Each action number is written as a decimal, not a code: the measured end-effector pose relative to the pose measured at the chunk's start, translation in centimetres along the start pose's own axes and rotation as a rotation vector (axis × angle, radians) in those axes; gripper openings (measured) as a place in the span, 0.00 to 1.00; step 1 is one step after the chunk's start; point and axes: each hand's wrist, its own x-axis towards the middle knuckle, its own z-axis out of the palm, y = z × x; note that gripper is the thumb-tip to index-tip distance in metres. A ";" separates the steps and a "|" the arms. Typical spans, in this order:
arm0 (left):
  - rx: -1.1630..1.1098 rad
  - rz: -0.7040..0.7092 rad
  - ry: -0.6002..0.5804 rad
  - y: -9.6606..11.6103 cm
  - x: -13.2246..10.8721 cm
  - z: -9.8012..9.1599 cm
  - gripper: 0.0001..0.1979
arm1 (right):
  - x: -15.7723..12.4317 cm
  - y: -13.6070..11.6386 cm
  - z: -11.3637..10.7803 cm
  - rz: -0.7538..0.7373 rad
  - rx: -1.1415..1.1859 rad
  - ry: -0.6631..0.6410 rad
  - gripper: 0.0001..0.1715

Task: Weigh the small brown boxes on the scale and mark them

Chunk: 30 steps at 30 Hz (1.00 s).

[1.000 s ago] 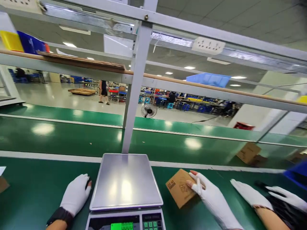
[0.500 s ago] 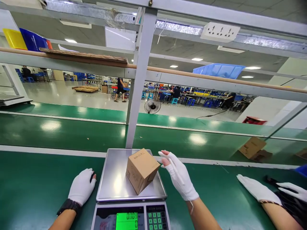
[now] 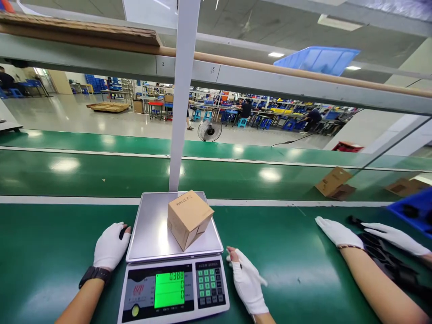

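Note:
A closed brown cardboard box point(image 3: 189, 219) sits turned at an angle on the steel pan of a digital scale point(image 3: 145, 234). The scale's green display point(image 3: 169, 289) is lit and its top line seems to read 0.388. My left hand point(image 3: 110, 246), gloved in white with a black band on the wrist, rests on the green surface by the pan's left edge, fingers loosely bent and empty. Just right of the scale, near its keypad, my right hand point(image 3: 247, 282) is gloved too, its fingers partly curled and apart, touching neither box nor scale.
On the right, a co-worker's gloved hands point(image 3: 340, 232) lie beside black items point(image 3: 381, 256) and a blue bin point(image 3: 413, 209). A metal post point(image 3: 182, 99) rises behind the scale. Opened cartons point(image 3: 334, 181) stand beyond the divider. A blue crate point(image 3: 317, 60) is on the shelf.
My right hand has moved away from the box, down to the scale's right side. The display reading has risen. The view has tilted down, showing more of the scale.

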 end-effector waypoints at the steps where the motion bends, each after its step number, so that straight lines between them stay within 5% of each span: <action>1: -0.044 -0.037 0.003 0.2 -0.2 -0.2 0.27 | 0.0 0.0 -0.1 0.009 0.004 -0.010 0.37; 5: -0.193 -0.176 0.083 1.9 -0.5 -2.4 0.28 | 1.2 -0.1 -1.4 0.042 0.032 -0.051 0.38; 8: -0.301 -0.100 0.219 5.6 -0.8 -5.4 0.29 | 3.2 -2.1 -2.9 -0.010 0.097 -0.046 0.34; 11: -0.473 0.188 0.328 11.4 -2.0 -7.7 0.33 | 5.4 -7.0 -4.0 -0.094 0.203 -0.039 0.32; 14: -0.510 0.456 0.290 16.7 -3.5 -7.9 0.49 | 6.5 -13.7 -4.3 -0.251 0.291 -0.027 0.31; 16: -0.479 0.514 0.237 18.7 -3.7 -7.4 0.52 | 6.5 -17.8 -4.0 -0.380 0.333 -0.093 0.29; 21: -0.498 0.450 -0.016 18.8 -1.8 -7.4 0.36 | 6.6 -23.0 -2.4 -0.502 0.301 -0.415 0.22; 30: -0.557 0.425 -0.072 18.8 -1.5 -8.7 0.31 | 7.7 -24.0 0.5 -0.507 0.035 -0.311 0.21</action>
